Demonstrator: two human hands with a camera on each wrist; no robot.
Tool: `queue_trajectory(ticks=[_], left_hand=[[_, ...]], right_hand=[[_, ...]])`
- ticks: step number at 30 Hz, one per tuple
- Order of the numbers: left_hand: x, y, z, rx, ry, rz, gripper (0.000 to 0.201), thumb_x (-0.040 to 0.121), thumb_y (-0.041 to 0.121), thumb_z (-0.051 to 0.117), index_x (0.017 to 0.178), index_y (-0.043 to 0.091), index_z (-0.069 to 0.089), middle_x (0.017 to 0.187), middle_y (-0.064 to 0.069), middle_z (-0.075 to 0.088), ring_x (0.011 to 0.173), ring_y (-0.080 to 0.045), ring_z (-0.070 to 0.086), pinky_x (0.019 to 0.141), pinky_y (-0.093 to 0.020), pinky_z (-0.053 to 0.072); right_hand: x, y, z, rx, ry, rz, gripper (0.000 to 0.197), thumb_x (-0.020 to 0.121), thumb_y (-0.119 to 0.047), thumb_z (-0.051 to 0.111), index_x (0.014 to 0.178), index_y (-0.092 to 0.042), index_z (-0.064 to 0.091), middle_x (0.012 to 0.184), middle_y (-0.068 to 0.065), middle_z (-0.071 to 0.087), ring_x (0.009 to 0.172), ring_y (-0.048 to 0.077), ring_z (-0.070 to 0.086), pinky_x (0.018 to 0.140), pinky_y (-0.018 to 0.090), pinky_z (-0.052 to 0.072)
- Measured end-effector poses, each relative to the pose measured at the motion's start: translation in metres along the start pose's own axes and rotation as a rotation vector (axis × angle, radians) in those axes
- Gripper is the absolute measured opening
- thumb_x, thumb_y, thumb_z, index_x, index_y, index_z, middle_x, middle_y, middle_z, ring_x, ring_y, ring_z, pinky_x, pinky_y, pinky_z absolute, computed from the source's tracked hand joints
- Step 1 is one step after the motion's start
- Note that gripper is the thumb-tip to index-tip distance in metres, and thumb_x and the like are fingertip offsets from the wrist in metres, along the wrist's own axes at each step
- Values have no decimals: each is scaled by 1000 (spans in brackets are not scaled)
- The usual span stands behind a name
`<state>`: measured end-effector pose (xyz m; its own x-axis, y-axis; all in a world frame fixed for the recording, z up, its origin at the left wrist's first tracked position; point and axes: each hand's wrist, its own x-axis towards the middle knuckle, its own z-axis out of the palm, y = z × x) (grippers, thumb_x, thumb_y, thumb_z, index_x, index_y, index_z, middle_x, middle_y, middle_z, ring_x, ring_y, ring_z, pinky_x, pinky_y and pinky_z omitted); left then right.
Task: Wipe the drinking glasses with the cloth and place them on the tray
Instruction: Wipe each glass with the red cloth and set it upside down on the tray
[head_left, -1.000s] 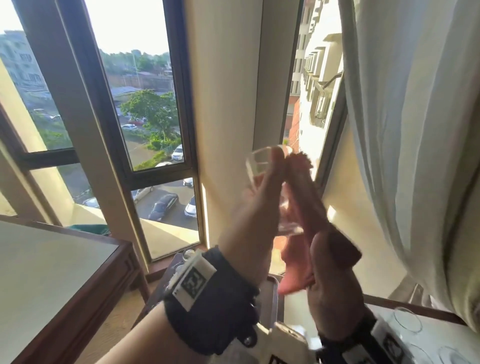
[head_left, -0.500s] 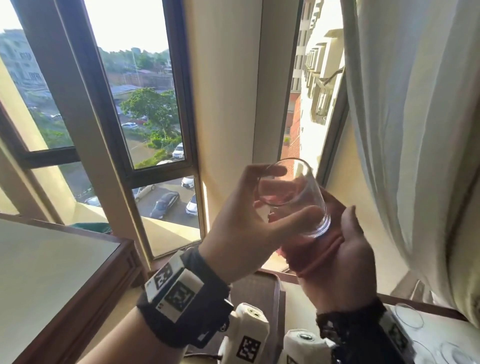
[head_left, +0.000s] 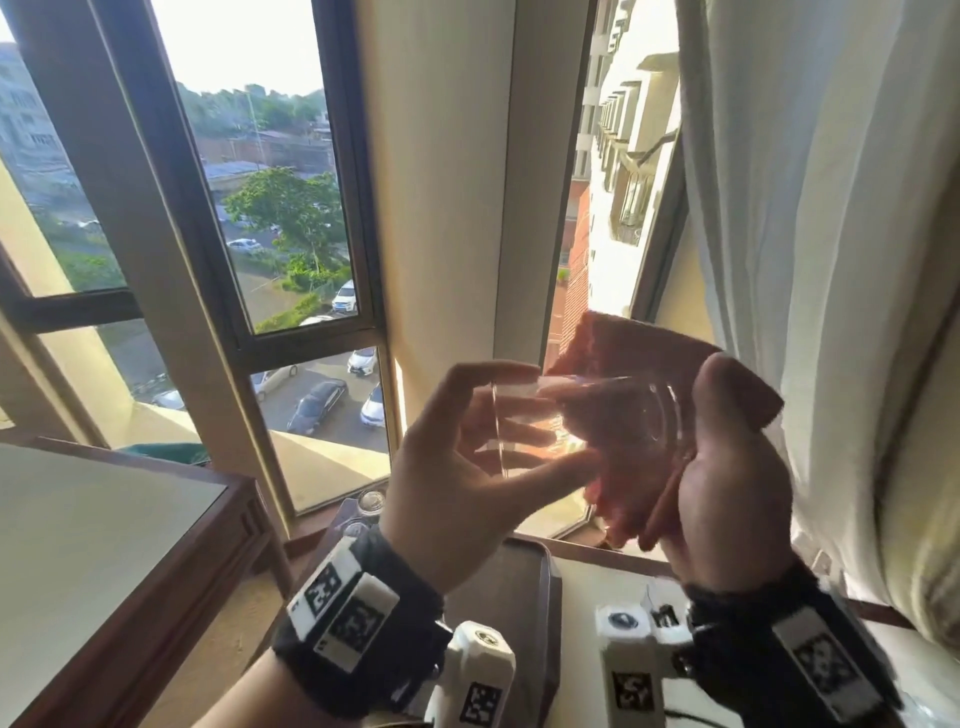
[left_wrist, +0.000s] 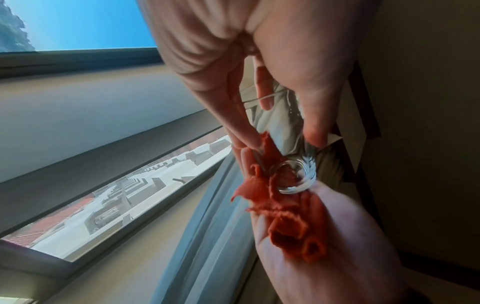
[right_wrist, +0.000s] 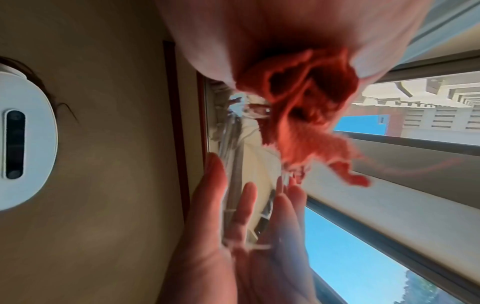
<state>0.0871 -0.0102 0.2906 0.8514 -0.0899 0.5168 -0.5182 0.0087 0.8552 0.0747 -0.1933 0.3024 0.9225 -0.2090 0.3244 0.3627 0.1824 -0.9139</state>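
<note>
A clear drinking glass (head_left: 587, 421) lies sideways in the air before the window, mouth to the left and thick base to the right. My left hand (head_left: 550, 415) grips it near the rim, thumb under and fingers over. A red cloth (head_left: 618, 353) is bunched in my right hand (head_left: 722, 415) and wraps the base end. In the left wrist view the base (left_wrist: 298, 176) presses into the cloth (left_wrist: 288, 218). In the right wrist view the cloth (right_wrist: 306, 111) hangs from my palm. A dark tray (head_left: 540, 592) lies below the hands, mostly hidden by my wrists.
A white curtain (head_left: 810, 249) hangs close on the right. A wooden-edged table (head_left: 119, 545) stands at the left. Small glass items (head_left: 371, 503) sit by the window sill behind the tray. A pale tabletop (head_left: 592, 577) lies under my right wrist.
The glass has turned from mouth-toward-me to lying sideways. The cloth has come up over its base end, and both hands have dropped slightly.
</note>
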Motion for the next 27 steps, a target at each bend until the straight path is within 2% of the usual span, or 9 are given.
queue_trajectory(ticks=[4,7,10,15,17,21,23,24,27], left_hand=[[8,-12,1,64,53,-85,73,59,57,93,122,37,62,108,12,79,94,-13,79,82,-41,67],[5,-15,3,4,-6,-117,67,60,48,96,119,38,65,110,4,80,95,-20,79,84,-46,66],[2,-12,3,-38,-65,-63,65,62,37,97,119,37,65,111,-2,79,97,-28,79,82,-44,66],[10,-16,12,-75,30,-65,71,60,47,98,119,32,62,109,-3,80,94,-25,80,82,-46,66],[15,-19,12,-26,43,-87,72,60,51,96,121,34,62,108,3,81,94,-20,80,84,-46,66],[10,-22,11,4,-36,-116,70,60,50,96,120,36,64,108,5,80,93,-20,79,82,-49,66],[6,-21,11,-31,-72,-100,67,62,44,97,120,34,65,110,0,80,95,-26,79,82,-51,66],[5,-21,11,-42,-80,-89,66,62,41,97,120,34,65,110,-1,79,95,-27,79,81,-50,66],[9,-23,11,-92,-41,-88,65,62,36,95,119,29,64,110,-5,80,93,-27,79,79,-41,65]], right_hand=[[-16,21,14,-273,-39,-221,70,101,-65,32,146,-15,50,118,24,69,87,27,75,59,33,63],[-9,17,7,-501,-167,-595,51,109,-34,29,148,-7,47,154,10,48,121,40,61,86,47,59],[6,-1,-12,-340,-123,-427,52,107,-44,32,124,-9,67,123,2,72,86,45,72,59,43,59],[-16,19,0,-25,72,69,79,83,-75,48,128,-12,61,94,12,77,80,33,75,73,50,62],[-24,28,11,-153,14,-97,81,91,-69,40,142,-7,50,98,3,75,79,18,74,70,34,64],[-7,13,6,-388,-167,-497,45,110,-25,32,143,0,48,147,14,53,120,29,64,104,41,52],[6,1,-7,-311,-81,-377,38,110,-32,35,122,-15,67,120,15,71,93,10,73,79,23,58],[10,-1,-12,-287,-16,-304,38,107,-41,38,111,-22,71,98,17,75,69,16,73,62,23,57],[-4,0,-13,-60,-17,-34,41,98,-56,41,100,-32,74,80,13,75,57,33,69,57,43,61]])
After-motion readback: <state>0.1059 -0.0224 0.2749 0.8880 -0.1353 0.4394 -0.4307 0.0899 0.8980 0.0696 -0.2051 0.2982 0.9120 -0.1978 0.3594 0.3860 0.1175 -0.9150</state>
